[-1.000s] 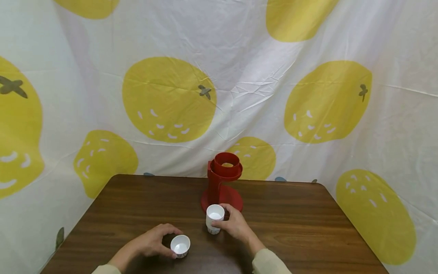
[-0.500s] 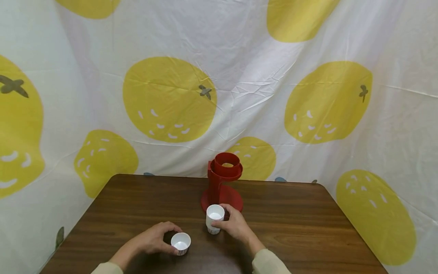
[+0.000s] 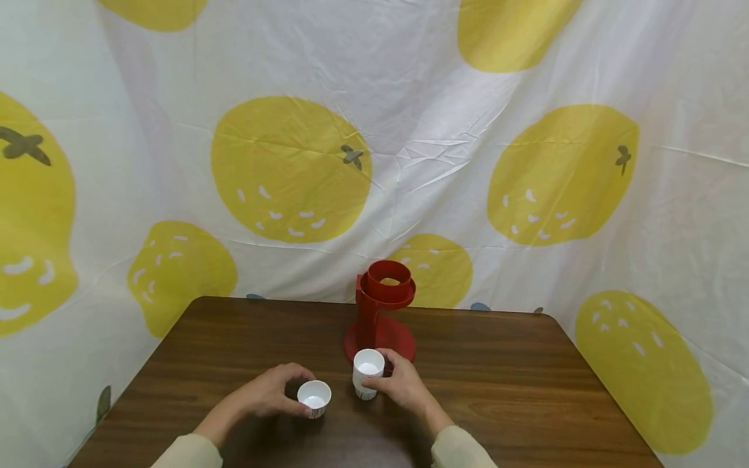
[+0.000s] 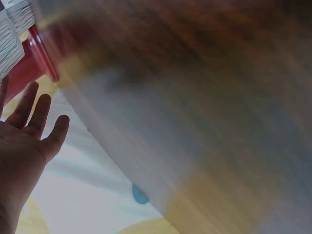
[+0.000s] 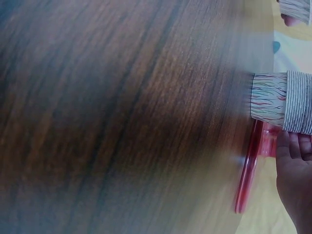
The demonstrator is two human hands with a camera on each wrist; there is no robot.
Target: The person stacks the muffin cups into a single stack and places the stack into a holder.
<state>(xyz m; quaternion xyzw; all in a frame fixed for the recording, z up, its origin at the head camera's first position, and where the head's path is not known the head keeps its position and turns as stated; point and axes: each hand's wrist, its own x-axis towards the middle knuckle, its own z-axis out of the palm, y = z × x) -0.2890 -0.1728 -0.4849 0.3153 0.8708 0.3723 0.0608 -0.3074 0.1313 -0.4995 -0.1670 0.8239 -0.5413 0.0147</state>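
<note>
My left hand (image 3: 270,391) pinches a small white paper cup (image 3: 315,398) between thumb and fingers, its open mouth facing up. In the right wrist view this lined cup (image 5: 296,10) hangs raised off the table. To its right, my right hand (image 3: 402,385) grips a taller white paper cup (image 3: 361,382), which stands upright on the table. From the side, this cup (image 5: 268,97) has coloured wavy lines below and a ribbed band above. No contents show inside either cup. In the left wrist view the lined cup (image 4: 10,46) is partly cut off by the frame.
Right behind the right hand's cup stands a red stand (image 3: 367,318) with a round base and a raised ring-shaped holder. The brown wooden table (image 3: 497,383) ends at a lemon-print cloth (image 3: 427,195) hanging behind it.
My left hand has moved forward and slightly right with its cup, bringing it nearer the other cup. My right hand and its cup have stayed in place.
</note>
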